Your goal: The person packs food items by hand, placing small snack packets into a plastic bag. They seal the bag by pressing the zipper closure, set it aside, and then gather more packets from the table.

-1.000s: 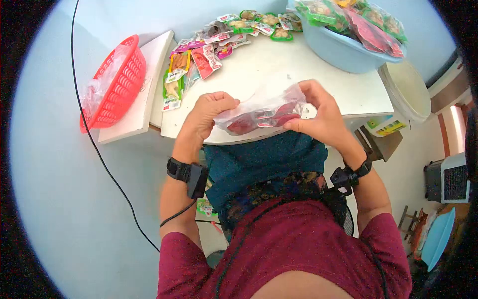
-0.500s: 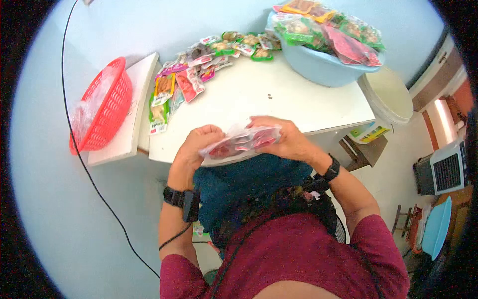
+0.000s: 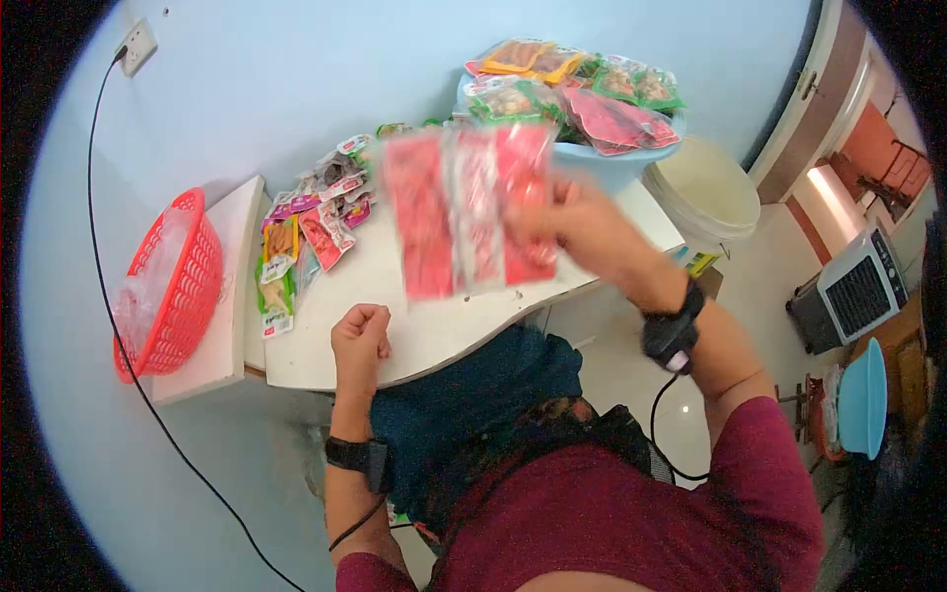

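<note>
In the head view, my right hand (image 3: 582,232) grips the right side of a flat clear plastic bag (image 3: 478,212) with red packets inside. The bag is raised above the white table and smeared by motion. My left hand (image 3: 361,340) is curled closed by the table's front edge, apart from the bag, with nothing visible in it. Behind the bag, small food packets (image 3: 326,234) in several colours lie along the table's left and back side. A light blue basin (image 3: 607,170), partly hidden by the bag, is heaped with larger food bags (image 3: 617,118).
A red plastic basket (image 3: 182,296) holding clear plastic stands on a white board at the left. A black cable (image 3: 148,395) runs down the left wall from a socket (image 3: 138,44). A pale bucket (image 3: 705,192) stands right of the white table (image 3: 434,340).
My right hand has lifted the bag up off my lap side and turned its broad face to view. My left hand has let go of it and moved left. The view has shifted.
</note>
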`<action>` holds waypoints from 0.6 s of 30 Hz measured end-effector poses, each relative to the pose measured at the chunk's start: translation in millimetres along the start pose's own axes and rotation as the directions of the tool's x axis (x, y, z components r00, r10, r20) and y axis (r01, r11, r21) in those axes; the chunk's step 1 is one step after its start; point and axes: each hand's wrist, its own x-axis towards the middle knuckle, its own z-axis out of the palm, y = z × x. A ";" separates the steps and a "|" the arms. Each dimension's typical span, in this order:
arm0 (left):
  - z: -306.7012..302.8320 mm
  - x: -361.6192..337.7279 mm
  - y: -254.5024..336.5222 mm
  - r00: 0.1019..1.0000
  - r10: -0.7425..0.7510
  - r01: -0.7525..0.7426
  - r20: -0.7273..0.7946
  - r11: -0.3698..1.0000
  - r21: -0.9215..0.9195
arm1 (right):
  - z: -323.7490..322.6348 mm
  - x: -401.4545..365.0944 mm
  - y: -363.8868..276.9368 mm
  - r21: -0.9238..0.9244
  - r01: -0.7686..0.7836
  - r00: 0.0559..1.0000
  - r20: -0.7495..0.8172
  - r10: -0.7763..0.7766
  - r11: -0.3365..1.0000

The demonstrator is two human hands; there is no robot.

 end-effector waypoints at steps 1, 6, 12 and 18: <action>3.6 1.8 -3.9 0.997 0.067 -0.064 -0.031 0.993 0.100 | -10.8 3.2 -17.3 0.067 0.029 0.999 -0.030 -0.027 0.997; 13.4 -1.0 -11.1 0.977 0.198 -0.174 -0.082 0.956 0.237 | -65.4 31.1 -73.7 0.347 0.159 0.964 -0.256 -0.069 0.924; 7.9 -4.0 -15.9 0.971 0.214 -0.199 -0.102 0.970 0.140 | -184.4 78.6 -58.0 0.278 0.040 0.918 -0.388 0.074 0.960; 6.7 -5.7 -17.0 0.965 0.241 -0.230 -0.104 0.967 0.108 | -239.5 88.5 -34.6 -0.292 -0.134 0.847 -0.529 -0.043 0.947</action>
